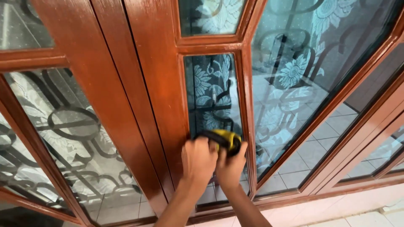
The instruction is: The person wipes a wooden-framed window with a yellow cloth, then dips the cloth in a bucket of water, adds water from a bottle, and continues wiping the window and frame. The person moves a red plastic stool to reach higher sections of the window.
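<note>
Red-brown wooden door (139,84), glass pane (212,92); yellow-black tool (226,138) gripped by curled left hand (198,162) and right hand (230,166).

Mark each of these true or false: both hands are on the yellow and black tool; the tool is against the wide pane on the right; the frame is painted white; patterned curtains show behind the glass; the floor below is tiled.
1. Both hands are on the yellow and black tool. True: the left hand and the right hand both grip it.
2. The tool is against the wide pane on the right. False: it is at the narrow glass pane in the middle.
3. The frame is painted white. False: the wooden frame is glossy reddish brown.
4. Patterned curtains show behind the glass. True: a floral curtain is visible.
5. The floor below is tiled. True: pale floor tiles lie below.
</note>
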